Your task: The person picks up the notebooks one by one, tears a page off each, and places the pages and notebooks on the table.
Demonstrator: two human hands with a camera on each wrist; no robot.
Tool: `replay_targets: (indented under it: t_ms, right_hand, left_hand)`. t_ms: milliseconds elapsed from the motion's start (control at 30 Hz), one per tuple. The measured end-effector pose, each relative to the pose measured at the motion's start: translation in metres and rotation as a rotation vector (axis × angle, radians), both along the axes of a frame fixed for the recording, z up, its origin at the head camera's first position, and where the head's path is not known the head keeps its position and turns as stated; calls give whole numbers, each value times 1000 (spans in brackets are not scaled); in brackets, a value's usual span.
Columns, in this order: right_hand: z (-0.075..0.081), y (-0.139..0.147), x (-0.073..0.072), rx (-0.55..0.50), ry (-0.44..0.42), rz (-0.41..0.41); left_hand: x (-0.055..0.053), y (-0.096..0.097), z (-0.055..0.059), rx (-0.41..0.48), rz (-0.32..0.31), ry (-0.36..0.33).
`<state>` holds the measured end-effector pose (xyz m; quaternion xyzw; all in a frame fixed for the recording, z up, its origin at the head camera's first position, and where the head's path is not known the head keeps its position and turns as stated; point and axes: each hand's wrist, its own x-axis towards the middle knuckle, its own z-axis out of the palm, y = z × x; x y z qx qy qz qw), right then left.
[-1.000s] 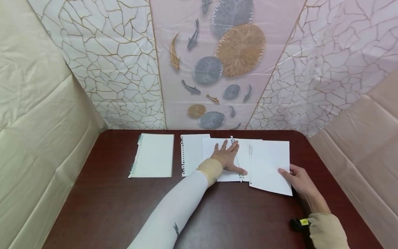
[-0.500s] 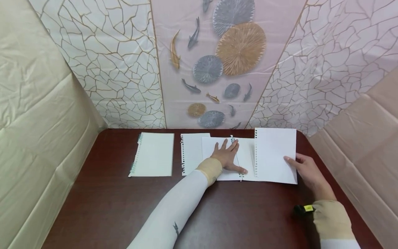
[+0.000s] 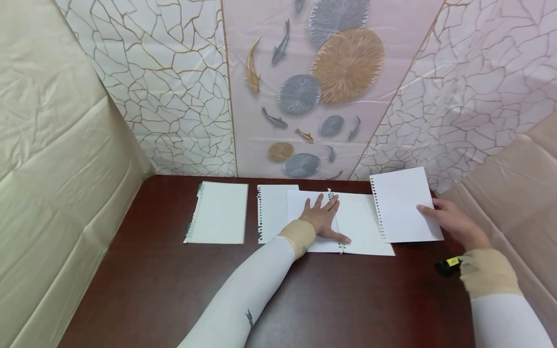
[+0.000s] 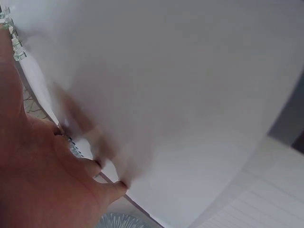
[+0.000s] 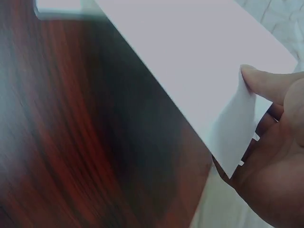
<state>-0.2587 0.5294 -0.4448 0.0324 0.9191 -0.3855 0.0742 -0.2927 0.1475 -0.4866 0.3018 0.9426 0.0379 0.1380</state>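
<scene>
In the head view a spiral notebook [image 3: 359, 224] lies spread open near the table's far edge. My left hand [image 3: 319, 220] rests on it with fingers spread, across the spiral binding. The left wrist view has that hand [image 4: 52, 166] against the white page [image 4: 190, 95]. To the right, my right hand [image 3: 461, 222] pinches a loose white sheet [image 3: 402, 205] by its right edge, thumb on top. Holes run down the sheet's left edge, which overlaps the notebook's right page. In the right wrist view the sheet [image 5: 180, 61] is raised above the table.
A lined sheet with a torn hole edge [image 3: 273, 212] lies partly under the notebook's left side. Farther left is a pale notebook or stack of pages [image 3: 222, 212]. The dark red-brown table [image 3: 339, 299] meets a patterned backdrop [image 3: 187, 87] at the back. Beige cloth [image 3: 65, 193] flanks both sides.
My right hand has carried the sheet rightward and toward the back, uncovering more of the notebook's right page. The sheet is now turned slightly. The left hand keeps its place on the notebook.
</scene>
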Motion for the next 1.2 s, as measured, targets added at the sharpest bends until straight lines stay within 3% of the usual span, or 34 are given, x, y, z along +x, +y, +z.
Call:
replay_targets:
  t_ms: [200, 300, 500, 600, 733, 967, 1067, 1200]
  right_hand:
    - [6, 25, 2, 43, -64, 19]
    - [2, 34, 8, 42, -72, 25]
    - [-13, 51, 20, 65, -80, 20]
    - [-19, 55, 21, 122, -85, 18]
    - [-25, 56, 20, 251, -51, 19]
    - [-38, 59, 13, 338, -66, -4]
    - [-37, 56, 11, 412, -54, 20]
    - [-32, 50, 9, 494, -55, 55]
  left_hand:
    - [-1, 3, -4, -20, 10, 10]
    - [1, 1, 1, -24, -1, 20]
    - [-14, 10, -20, -55, 14, -15]
    - [-21, 14, -29, -58, 11, -37]
    - [-25, 15, -33, -57, 5, -55]
    - [-19, 12, -28, -42, 13, -44]
    - [-11, 8, -18, -36, 19, -20]
    - [-10, 8, -18, -27, 22, -18]
